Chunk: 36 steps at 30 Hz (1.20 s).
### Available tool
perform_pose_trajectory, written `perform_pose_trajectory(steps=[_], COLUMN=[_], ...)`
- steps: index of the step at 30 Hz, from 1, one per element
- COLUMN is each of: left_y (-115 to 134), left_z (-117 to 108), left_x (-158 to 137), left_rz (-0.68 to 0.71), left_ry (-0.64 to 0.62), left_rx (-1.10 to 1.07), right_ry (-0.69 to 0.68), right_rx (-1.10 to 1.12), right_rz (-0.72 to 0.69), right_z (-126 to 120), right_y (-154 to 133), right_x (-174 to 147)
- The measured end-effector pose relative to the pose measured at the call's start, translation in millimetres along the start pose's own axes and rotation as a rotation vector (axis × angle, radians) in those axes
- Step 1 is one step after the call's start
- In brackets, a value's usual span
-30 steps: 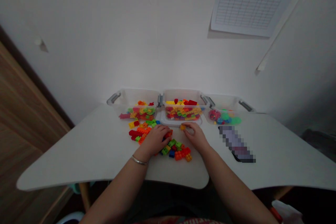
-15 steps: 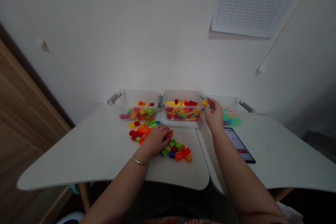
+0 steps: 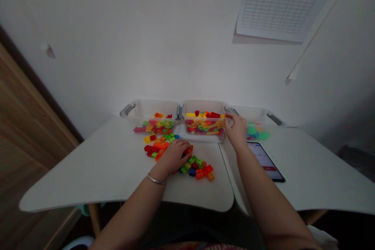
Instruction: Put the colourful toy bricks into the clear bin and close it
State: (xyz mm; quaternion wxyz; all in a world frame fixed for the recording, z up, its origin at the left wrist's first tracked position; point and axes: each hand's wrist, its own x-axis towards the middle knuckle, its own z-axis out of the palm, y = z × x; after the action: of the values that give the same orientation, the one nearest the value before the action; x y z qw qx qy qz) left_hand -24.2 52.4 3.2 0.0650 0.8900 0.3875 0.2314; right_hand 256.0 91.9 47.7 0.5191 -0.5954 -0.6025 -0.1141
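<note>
My left hand (image 3: 175,153) lies over a loose pile of coloured toy building bricks (image 3: 200,166) on the table. Its fingers curve over the bricks with the thumb apart, and an orange brick (image 3: 190,149) shows beside the fingertips. What lies under the palm is hidden. My right hand (image 3: 236,129) is at the right rim of the middle clear plastic box (image 3: 204,104), which holds many bricks. Thumb and index finger are apart there. A yellow brick (image 3: 222,116) sits just beyond the fingertips, at the box's right end.
A left clear box (image 3: 156,104) holds more bricks. On the right, another clear box (image 3: 249,110) contains green and blue pieces. A phone or tablet (image 3: 267,162) lies on the white table (image 3: 96,164), right of my right forearm. A printed sheet (image 3: 275,6) hangs on the wall.
My right hand has moved slightly left to the middle box's end, and the yellow brick that was between its fingertips is now just beyond them. My left hand has stayed still.
</note>
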Motion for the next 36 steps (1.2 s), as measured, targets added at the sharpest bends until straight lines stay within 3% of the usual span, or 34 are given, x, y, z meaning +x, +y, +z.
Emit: perform_pose_trajectory(steps=[7, 13, 16, 26, 36], left_y=[0.1, 2.0, 2.6, 3.5, 5.2], left_z=[-0.6, -2.0, -2.4, -2.4, -2.9], left_x=[-0.2, -0.8, -0.2, 0.9, 1.9], left_rz=[-0.004, -0.007, -0.003, -0.010, -0.016], left_ry=[-0.003, 0.001, 0.001, -0.002, -0.014], left_rx=[0.004, 0.017, 0.022, 0.027, 0.027], right_ry=[-0.059, 0.100, 0.089, -0.672, -0.910], right_rx=[0.059, 0.022, 0.062, 0.353, 0.453], right_rz=[-0.064, -0.074, -0.090, -0.169, -0.191], right_z=[-1.0, -2.7, -2.8, 10.8, 7.0], right_y=[2.6, -4.9, -11.2, -27.9, -23.7], right_x=[-4.9, -25.7, -43.3, -86.8, -92.1])
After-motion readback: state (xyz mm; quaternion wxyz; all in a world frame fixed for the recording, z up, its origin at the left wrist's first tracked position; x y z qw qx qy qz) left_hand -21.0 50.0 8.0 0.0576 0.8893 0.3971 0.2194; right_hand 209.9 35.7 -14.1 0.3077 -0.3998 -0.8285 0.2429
